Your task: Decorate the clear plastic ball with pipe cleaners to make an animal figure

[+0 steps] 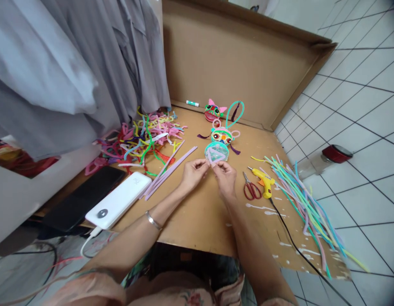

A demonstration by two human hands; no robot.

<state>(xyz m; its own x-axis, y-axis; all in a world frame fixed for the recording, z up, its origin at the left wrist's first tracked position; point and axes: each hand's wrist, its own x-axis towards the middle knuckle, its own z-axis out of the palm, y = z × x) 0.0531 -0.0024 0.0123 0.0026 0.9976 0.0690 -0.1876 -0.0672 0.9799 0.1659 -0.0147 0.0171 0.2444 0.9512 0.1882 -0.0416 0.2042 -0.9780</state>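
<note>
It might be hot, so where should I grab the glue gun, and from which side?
Probably by the glue gun handle, coming from your near right: it points toward you, with the cord at its end, while the nozzle points away to the left and the scissors lie close on the left.

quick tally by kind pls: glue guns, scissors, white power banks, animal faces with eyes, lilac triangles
Glue gun: 1
Scissors: 1
White power bank: 1
Animal faces, back face and front face: 2
Lilac triangle, between left hand and right hand: 1
Total: 6
</note>
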